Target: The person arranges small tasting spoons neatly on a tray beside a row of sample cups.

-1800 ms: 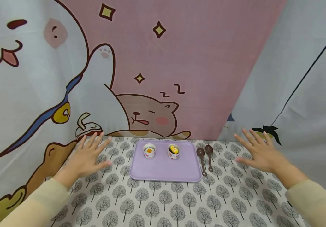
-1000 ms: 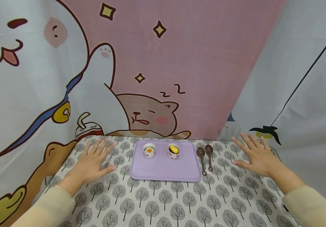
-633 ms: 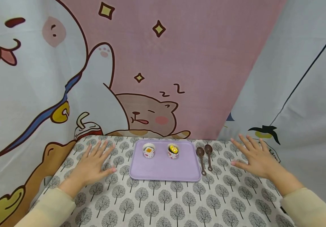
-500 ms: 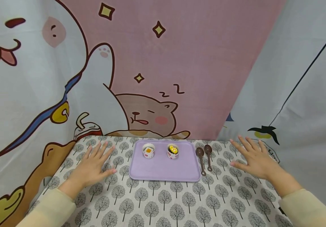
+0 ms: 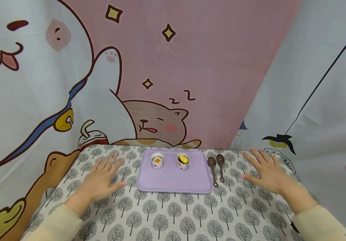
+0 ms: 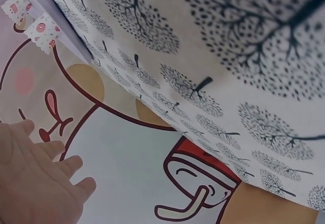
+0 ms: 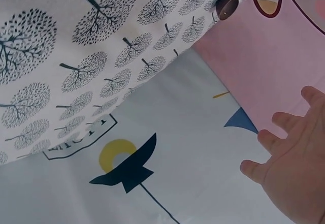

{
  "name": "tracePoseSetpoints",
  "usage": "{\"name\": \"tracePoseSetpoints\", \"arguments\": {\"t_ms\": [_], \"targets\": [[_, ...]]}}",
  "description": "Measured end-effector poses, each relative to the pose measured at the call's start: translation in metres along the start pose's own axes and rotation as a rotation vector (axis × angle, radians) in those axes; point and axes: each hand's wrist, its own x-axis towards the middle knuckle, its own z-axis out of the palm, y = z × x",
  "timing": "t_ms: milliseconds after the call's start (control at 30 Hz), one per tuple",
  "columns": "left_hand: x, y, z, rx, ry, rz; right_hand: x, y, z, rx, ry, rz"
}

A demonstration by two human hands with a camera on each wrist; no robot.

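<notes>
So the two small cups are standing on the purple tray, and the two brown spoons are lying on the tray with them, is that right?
Not quite: the two brown spoons lie beside the purple tray, on the tree-print cloth along its right edge, as the head view shows. The two small cups do stand on the tray.

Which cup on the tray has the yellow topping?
The right-hand cup, nearer the brown spoons. Its topping is bright yellow; the left cup shows an orange square on white instead.
</notes>
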Motion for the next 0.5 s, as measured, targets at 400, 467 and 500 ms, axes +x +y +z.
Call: {"name": "tracePoseSetpoints", "arguments": {"t_ms": [400,467,500], "targets": [[-0.003,0.011,0.001,-0.045,-0.018,-0.028,-0.002,-0.005,0.005,0.038,-0.014,0.010],[-0.002,0.012,0.003,-0.065,-0.016,-0.035,-0.002,-0.007,0.006,0.045,-0.011,0.010],[-0.002,0.012,0.004,-0.077,-0.016,-0.039,-0.002,-0.007,0.006,0.047,-0.011,0.010]]}}
